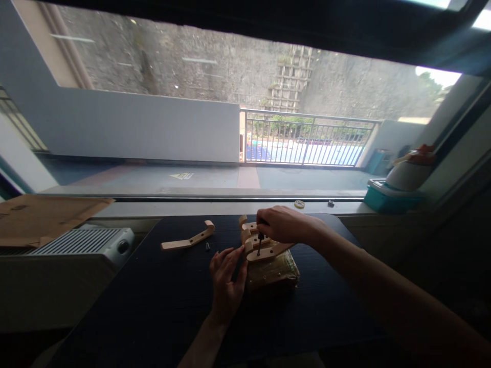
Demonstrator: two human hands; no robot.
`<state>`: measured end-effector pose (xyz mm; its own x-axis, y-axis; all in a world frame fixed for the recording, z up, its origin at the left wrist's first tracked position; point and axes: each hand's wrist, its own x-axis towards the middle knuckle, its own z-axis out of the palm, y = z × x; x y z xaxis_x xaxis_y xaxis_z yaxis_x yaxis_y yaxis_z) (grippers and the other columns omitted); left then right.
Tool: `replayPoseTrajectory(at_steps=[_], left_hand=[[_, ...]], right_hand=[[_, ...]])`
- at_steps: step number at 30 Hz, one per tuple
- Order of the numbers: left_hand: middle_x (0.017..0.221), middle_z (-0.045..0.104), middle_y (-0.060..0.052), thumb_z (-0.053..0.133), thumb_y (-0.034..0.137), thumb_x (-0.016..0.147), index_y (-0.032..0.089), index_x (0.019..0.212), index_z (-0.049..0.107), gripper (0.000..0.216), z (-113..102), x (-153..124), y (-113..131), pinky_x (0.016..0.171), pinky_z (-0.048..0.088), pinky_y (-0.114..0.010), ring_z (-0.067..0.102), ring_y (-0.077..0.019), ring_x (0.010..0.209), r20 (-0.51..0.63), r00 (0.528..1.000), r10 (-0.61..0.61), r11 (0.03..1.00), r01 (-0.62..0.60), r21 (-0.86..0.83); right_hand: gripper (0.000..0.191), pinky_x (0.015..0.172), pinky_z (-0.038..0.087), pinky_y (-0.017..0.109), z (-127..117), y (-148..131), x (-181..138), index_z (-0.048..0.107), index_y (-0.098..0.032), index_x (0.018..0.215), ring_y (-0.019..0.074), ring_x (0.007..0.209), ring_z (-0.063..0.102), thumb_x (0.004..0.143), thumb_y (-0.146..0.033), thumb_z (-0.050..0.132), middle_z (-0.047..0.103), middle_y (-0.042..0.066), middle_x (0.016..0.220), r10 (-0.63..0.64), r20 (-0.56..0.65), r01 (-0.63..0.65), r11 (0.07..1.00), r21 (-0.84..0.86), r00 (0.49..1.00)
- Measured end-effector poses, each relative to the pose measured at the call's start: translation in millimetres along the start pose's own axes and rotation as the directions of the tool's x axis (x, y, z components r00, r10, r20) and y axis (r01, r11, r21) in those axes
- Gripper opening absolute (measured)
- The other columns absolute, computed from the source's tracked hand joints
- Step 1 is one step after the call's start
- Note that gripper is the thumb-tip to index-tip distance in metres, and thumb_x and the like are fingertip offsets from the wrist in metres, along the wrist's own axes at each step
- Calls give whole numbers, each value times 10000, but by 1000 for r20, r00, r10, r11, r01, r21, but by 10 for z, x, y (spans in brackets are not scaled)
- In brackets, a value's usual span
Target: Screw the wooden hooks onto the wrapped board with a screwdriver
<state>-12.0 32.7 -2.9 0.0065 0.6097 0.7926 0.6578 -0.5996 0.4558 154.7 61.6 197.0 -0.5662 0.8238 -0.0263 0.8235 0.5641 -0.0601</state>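
My right hand is closed round a dark-handled screwdriver, held upright. Its tip meets a hole in the nearest pale wooden hook. That hook lies with two similar wooden hooks on a block wrapped in brownish, shiny tape. My left hand has its fingers stretched out, fingertips against the curled left end of the nearest hook. Another wooden hook with holes lies loose on the dark table, farther left. Beside it are a couple of small screws.
A windowsill runs behind the table, with a yellow-rimmed roll and a small dark object. A teal box stands at the right. Cardboard rests over a white radiator at the left.
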Motion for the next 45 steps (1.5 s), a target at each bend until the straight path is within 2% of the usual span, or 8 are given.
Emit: replayPoseTrajectory(at_steps=[8, 16, 22, 25, 28, 34, 41, 45], left_hand=[[1039, 659, -53, 586, 226, 833, 252, 1190, 562, 359, 4, -6, -26, 926, 414, -421, 542, -232, 1033, -10, 1000, 19, 1000, -20, -20], [1038, 653, -55, 584, 236, 835, 261, 1193, 562, 360, 2, -4, -16, 910, 436, -420, 538, -234, 1029, -10, 1000, 2, 999, -2, -35], [1060, 645, -51, 575, 228, 840, 264, 1195, 563, 357, -15, -18, -17, 916, 433, -415, 531, -233, 1048, 8, 1000, -19, 999, 19, -41], [1073, 640, -51, 577, 224, 837, 265, 1206, 557, 371, -16, -22, -22, 911, 438, -406, 526, -233, 1058, 23, 999, -28, 998, 29, -55], [1068, 642, -50, 579, 225, 837, 267, 1209, 554, 376, -8, -16, -23, 903, 445, -402, 529, -232, 1056, 21, 999, -30, 997, 32, -67], [1045, 653, -49, 582, 236, 837, 264, 1194, 566, 359, 9, -12, -23, 902, 445, -405, 545, -230, 1024, 2, 1000, -27, 998, 27, -53], [1063, 642, -49, 587, 231, 832, 264, 1215, 550, 387, 7, -9, -24, 906, 446, -397, 538, -229, 1035, 9, 1000, -15, 998, 16, -59], [1091, 615, -53, 607, 274, 819, 263, 1227, 539, 414, 23, -7, -22, 905, 461, -393, 545, -228, 1030, 6, 999, -51, 994, 51, -94]], right_hand=[[224, 572, 321, 246, -41, -126, 8, 583, -181, 1007, 136, 688, 575, 927, -277, 397, 663, 66, 871, -26, -4, 26, 998, -55, 1000], [276, 559, 325, 260, 57, -153, 29, 553, -155, 1023, 155, 672, 591, 951, -312, 337, 660, 83, 839, 58, -32, -58, 998, -13, 998], [225, 553, 324, 240, -119, -126, 44, 613, -156, 958, 131, 655, 568, 894, -312, 464, 663, 69, 829, -2, 26, 3, 1000, -28, 1000], [199, 525, 306, 230, -168, -108, 42, 629, -169, 940, 122, 654, 552, 879, -269, 468, 660, 49, 811, -55, 31, 55, 998, -14, 998], [204, 521, 301, 229, -121, -93, 41, 632, -173, 925, 123, 666, 552, 881, -252, 449, 660, 46, 814, -65, 51, 64, 998, 10, 997], [263, 543, 306, 241, 34, -53, 25, 607, -163, 941, 145, 688, 568, 917, -314, 393, 654, 64, 822, 18, -13, -18, 1000, 17, 1000], [264, 556, 313, 239, 17, -62, 55, 614, -164, 979, 136, 696, 563, 891, -350, 448, 664, 71, 876, 21, -12, -20, 999, 36, 1000], [239, 542, 304, 246, 14, -72, 32, 630, -163, 955, 129, 671, 549, 859, -297, 458, 667, 63, 857, 17, -20, -17, 999, 43, 1000]])
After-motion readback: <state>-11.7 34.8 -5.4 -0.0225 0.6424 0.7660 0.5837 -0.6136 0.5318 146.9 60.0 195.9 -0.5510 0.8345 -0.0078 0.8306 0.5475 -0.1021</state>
